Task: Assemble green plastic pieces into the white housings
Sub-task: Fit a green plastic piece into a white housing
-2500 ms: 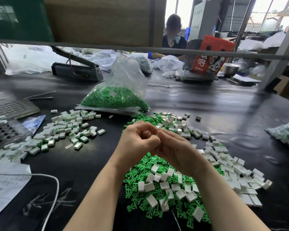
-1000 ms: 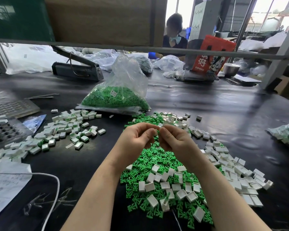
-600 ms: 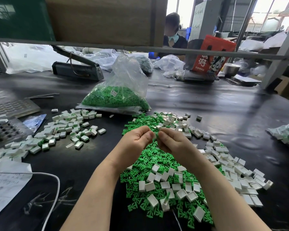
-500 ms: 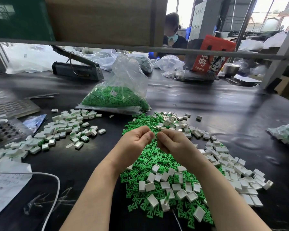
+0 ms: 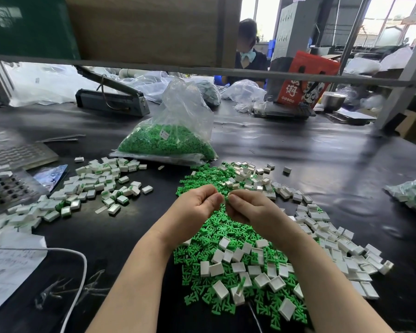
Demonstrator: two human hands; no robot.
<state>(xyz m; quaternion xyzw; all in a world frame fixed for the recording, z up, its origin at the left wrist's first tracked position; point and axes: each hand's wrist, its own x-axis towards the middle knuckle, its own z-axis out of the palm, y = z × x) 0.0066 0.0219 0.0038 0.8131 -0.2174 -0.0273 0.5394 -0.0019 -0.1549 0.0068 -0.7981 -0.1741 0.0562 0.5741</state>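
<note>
Frame centre: left hand (image 5: 197, 207) and right hand (image 5: 247, 207) both pinch 1 green piece (image 5: 226, 199); housing hidden. Misaligned push likely jams or drops it.

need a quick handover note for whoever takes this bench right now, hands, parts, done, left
Left hand and right hand meet fingertip to fingertip, pinching a green piece between them; any housing in the grip is hidden.
Loose green pieces and empty white housings lie heaped under and right of the hands.
Done: assembled pile to the left.
Left: most of the heap, plus a full bag of green pieces behind.
</note>
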